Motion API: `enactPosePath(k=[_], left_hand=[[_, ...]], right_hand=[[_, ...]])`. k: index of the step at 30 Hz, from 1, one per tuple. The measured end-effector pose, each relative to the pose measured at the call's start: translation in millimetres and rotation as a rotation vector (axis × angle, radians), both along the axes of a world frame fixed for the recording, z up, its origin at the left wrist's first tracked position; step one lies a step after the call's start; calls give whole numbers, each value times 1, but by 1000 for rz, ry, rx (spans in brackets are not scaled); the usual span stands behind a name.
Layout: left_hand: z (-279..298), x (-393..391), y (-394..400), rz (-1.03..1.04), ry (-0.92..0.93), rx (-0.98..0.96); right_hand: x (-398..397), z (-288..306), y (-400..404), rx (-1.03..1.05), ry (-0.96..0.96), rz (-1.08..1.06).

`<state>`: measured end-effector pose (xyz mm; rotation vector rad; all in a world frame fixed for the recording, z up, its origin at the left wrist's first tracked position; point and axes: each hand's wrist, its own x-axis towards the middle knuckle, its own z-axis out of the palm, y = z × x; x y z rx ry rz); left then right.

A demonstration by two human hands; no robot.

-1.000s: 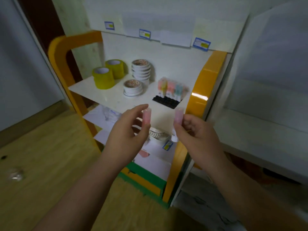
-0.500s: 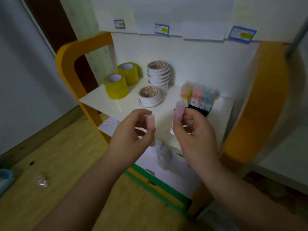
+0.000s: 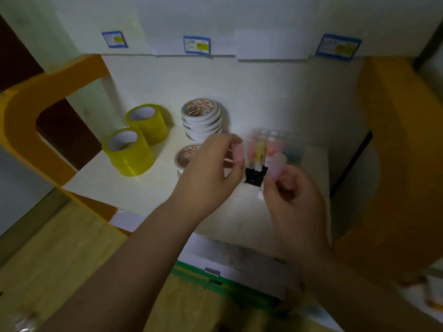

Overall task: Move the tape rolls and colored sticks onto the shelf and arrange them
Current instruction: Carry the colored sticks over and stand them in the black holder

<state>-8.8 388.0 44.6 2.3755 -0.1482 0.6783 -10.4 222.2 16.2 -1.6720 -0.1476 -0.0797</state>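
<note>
Our left hand [image 3: 211, 173] pinched a pink stick [image 3: 239, 152]; our right hand [image 3: 293, 200] gripped another stick [image 3: 278, 165] at its three o'clock, above the shelf [image 3: 134, 185].

Over the white shelf [image 3: 134, 188], the left hand [image 3: 211, 173] pinches a pink stick [image 3: 238, 152] and the right hand [image 3: 296, 202] pinches a pale pink stick [image 3: 276, 165], both just beside the upright cluster of colored sticks [image 3: 262, 146]. Two yellow tape rolls [image 3: 129, 154] and two stacks of white tape rolls [image 3: 201, 121] stand to the left.

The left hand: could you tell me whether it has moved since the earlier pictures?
Yes: the left hand has gone forward over the shelf, reaching the standing sticks.
</note>
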Motion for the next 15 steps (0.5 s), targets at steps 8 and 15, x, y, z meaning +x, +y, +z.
enactPosePath(k=[8, 15], left_hand=[[-8, 98, -2, -267, -3, 106], [-37, 135, 0, -323, -38, 326]], right_hand=[[7, 4, 2, -57, -66, -259], [-5, -7, 0, -119, -77, -394]])
